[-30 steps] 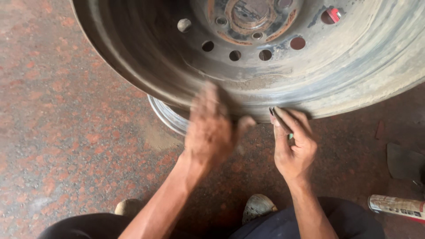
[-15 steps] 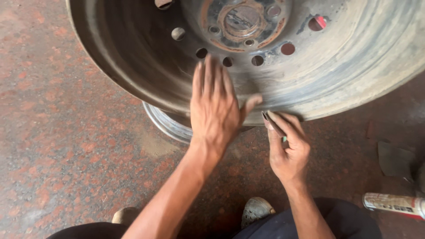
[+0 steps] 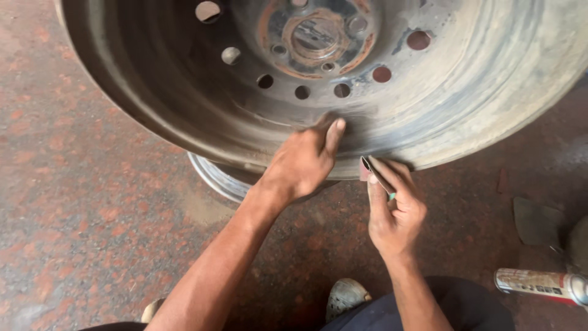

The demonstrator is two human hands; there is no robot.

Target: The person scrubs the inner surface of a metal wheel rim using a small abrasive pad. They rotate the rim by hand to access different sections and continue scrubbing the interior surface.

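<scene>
A large, worn grey steel wheel rim [image 3: 490,98] fills the top of the view, with a rusty hub and a ring of round holes. My left hand [image 3: 303,160] rests on the rim's inner wall near its lower edge, fingers together and pressed on the metal. My right hand [image 3: 392,205] is just below the rim's edge and pinches a thin folded sheet of sandpaper [image 3: 372,173], reddish on one face. The sheet's end touches the rim's lip.
A shiny metal ring [image 3: 214,178] lies under the rim on the mottled reddish stone floor [image 3: 79,184]. A spray can [image 3: 539,285] lies at the lower right, next to a dark flat scrap [image 3: 539,220]. My shoe [image 3: 346,297] shows at the bottom.
My left hand slid from the rim's lower lip up and right onto the inner wall. My right hand stayed by the edge with the sandpaper.
</scene>
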